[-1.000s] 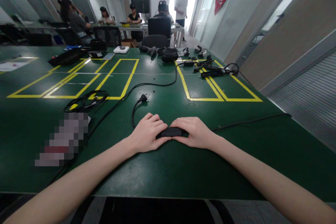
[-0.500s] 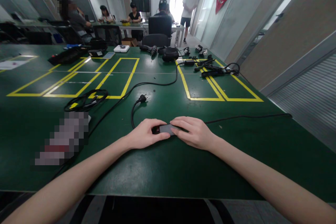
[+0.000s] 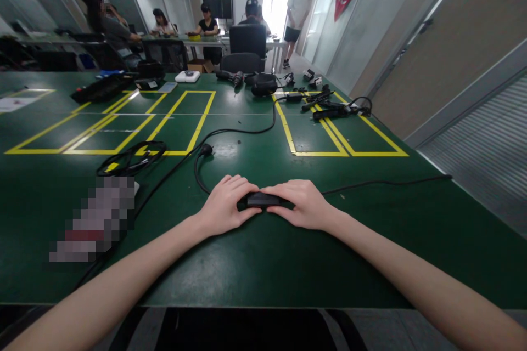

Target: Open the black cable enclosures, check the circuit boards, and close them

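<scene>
Between my hands is a small black power adapter (image 3: 263, 199), level above or on the green table; whether it touches the surface I cannot tell. My left hand (image 3: 230, 204) grips its left end with thumb and fingers. My right hand (image 3: 300, 203) pinches the right end the same way. From the left side a short black cord curls up to a plug (image 3: 206, 149) lying on the table. On the right a thin black cable (image 3: 382, 182) runs from behind my right hand to the table's right edge.
A coiled black cable (image 3: 134, 158) and a blurred-out flat object (image 3: 101, 219) lie at left. Another long cable (image 3: 242, 131) crosses the middle. Farther back are a drill (image 3: 234, 78), a black case (image 3: 263, 85) and tangled cords (image 3: 335, 111). People sit and stand beyond the table (image 3: 247, 274).
The adapter has turned from its grey face to a dark one. Its plug has swung left. Both hands have shifted their fingers round it. The standing person has turned and leaned.
</scene>
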`<move>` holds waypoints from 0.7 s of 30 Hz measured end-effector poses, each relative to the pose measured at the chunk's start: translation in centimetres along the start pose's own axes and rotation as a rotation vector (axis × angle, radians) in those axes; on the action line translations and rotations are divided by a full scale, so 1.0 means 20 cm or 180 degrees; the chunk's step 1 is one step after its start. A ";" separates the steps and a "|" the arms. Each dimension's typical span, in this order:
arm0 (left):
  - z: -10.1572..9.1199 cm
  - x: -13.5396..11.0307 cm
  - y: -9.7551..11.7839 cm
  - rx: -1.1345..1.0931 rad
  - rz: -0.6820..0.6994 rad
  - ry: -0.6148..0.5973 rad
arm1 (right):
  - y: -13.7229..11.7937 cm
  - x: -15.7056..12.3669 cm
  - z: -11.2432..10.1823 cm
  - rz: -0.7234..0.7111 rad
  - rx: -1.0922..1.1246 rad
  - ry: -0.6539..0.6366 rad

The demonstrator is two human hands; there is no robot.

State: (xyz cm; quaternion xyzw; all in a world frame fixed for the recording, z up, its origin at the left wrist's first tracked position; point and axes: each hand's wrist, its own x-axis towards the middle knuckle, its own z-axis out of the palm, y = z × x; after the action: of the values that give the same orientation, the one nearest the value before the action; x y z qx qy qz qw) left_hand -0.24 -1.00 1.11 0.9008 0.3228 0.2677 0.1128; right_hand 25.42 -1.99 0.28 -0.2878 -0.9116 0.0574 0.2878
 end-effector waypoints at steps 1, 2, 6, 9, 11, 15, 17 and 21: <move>0.00 0.00 -0.01 0.0008 -0.0015 -0.0057 | 0.01 0.00 0.01 -0.0043 -0.0050 0.0032; 0.01 0.00 -0.02 -0.0009 -0.0037 -0.0070 | 0.01 0.00 0.01 -0.0080 -0.0093 0.0061; 0.00 0.01 -0.04 -0.0071 -0.0094 -0.0174 | 0.02 0.01 0.02 -0.0168 -0.0198 0.0093; 0.00 0.01 -0.03 -0.0085 -0.0103 -0.0243 | 0.02 0.01 0.01 -0.0291 -0.0128 -0.0028; 0.00 0.01 -0.03 -0.0135 -0.0174 -0.0278 | 0.02 0.01 0.00 -0.0387 -0.0220 -0.0100; 0.00 0.01 -0.02 -0.0273 -0.0442 -0.0427 | 0.00 0.01 -0.01 -0.0380 -0.0486 -0.0362; 0.00 0.02 -0.02 -0.0274 -0.0535 -0.0560 | 0.00 0.01 -0.02 -0.0225 -0.0404 -0.0553; 0.01 0.02 -0.02 -0.0188 -0.0524 -0.0735 | -0.01 0.01 -0.02 0.0241 0.0071 -0.0879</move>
State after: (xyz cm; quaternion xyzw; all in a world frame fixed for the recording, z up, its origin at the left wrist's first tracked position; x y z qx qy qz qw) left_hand -0.08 -0.51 0.87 0.8924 0.3724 0.1616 0.1972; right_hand 25.42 -2.10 0.84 -0.3081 -0.9303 0.1174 0.1605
